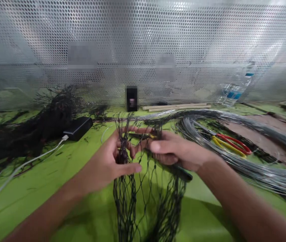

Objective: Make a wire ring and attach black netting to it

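Observation:
A bunch of black netting (125, 201) hangs down in two gathered strands over the green table. My left hand (115, 154) is closed around the left strand near its top, the thumb lying across the front. My right hand (168, 148) is closed on a dark-handled tool (183, 173), whose handle end pokes out below the palm. Its narrow front part points left between the hands; its exact kind is not clear. The right strand of netting passes behind and below the right hand.
A coil of silver wire (233, 178) lies at the right, with red-and-yellow-handled pliers (233, 144) inside. At the left are a black box (78, 129) with a white cable (32, 163) and a black netting pile (47, 124). Bottles (236, 90) stand near the perforated metal panel (195, 43).

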A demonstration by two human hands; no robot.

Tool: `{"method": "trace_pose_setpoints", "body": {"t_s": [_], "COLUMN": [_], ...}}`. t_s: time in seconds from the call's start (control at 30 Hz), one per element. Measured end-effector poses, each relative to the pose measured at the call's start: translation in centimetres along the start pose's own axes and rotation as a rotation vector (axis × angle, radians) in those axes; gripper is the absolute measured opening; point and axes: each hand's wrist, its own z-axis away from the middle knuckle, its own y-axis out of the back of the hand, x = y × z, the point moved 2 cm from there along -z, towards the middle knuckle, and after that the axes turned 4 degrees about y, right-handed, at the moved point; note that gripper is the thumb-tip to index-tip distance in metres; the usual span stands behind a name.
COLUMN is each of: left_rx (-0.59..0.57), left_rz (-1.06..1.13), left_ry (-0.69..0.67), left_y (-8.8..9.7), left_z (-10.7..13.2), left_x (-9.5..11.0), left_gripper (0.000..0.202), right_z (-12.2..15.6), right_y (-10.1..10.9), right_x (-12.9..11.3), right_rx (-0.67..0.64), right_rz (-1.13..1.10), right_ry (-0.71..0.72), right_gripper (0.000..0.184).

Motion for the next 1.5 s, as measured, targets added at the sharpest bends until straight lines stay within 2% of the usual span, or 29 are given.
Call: {"method": "trace_pose_setpoints", "body": {"t_s": [0.03, 0.07, 0.13, 0.27, 0.4, 0.5, 0.67, 0.8, 0.97, 1.1, 1.23, 1.37, 1.5], "left_rx": [0.013, 0.040, 0.100, 0.244, 0.296, 0.351, 0.282, 0.255, 0.263, 0.251, 0.264, 0.313, 0.315], "left_rz": [-0.015, -0.044, -0.111, -0.094, 0.100, 0.176, 0.261, 0.220, 0.178, 0.120, 0.093, 0.121, 0.132], "left_ry": [-0.018, -0.026, -0.014, 0.045, -0.029, -0.059, -0.003, 0.006, 0.089, 0.160, 0.170, 0.105, 0.021], "left_y": [-0.5, -0.8, -1.1, -0.3, 0.8, 1.5, 1.7, 2.4, 5.2, 7.8, 9.6, 9.0, 6.4], "left_z": [0.2, 0.4, 0.6, 0.6, 0.0, -0.4, -0.6, -0.9, -1.6, -1.7, -1.7, -2.0, -1.9], "left_x": [0.1, 0.2, 0.3, 0.1, -0.2, -0.3, -0.1, -0.1, -0.3, -0.2, -0.2, -0.2, 0.1], "left_gripper": [0.082, 0.081, 0.081, 0.070, 0.061, 0.055, 0.062, 0.056, 0.045, 0.048, 0.041, 0.031, 0.024], "right_z": [-0.4, -0.7, -1.0, -0.9, -0.7, -0.9, -0.9, -0.4, 1.1, 2.6, 4.1, 4.7, 4.3], "right_y": [-1.1, -1.8, -2.2, -0.7, 1.0, 1.3, 1.1, 2.2, 4.7, 6.5, 8.3, 9.5, 8.9], "right_x": [0.5, 0.9, 1.6, 2.0, 1.7, 1.6, 2.0, 1.3, -0.9, -2.8, -4.1, -3.7, -2.0], "right_rx": [0.020, 0.094, 0.190, 0.248, 0.270, 0.250, 0.207, 0.202, 0.252, 0.300, 0.343, 0.336, 0.177], "right_rz": [0.007, 0.027, 0.074, 0.034, -0.141, -0.240, -0.315, -0.342, -0.340, -0.306, -0.227, -0.102, 0.052], "right_ry": [-0.001, 0.033, 0.057, 0.056, 0.053, 0.040, 0.036, 0.028, 0.023, -0.026, -0.062, -0.105, -0.207], "right_gripper": [0.042, 0.033, 0.020, 0.021, 0.022, 0.018, 0.020, 0.019, 0.023, 0.035, 0.040, 0.034, 0.026]}}
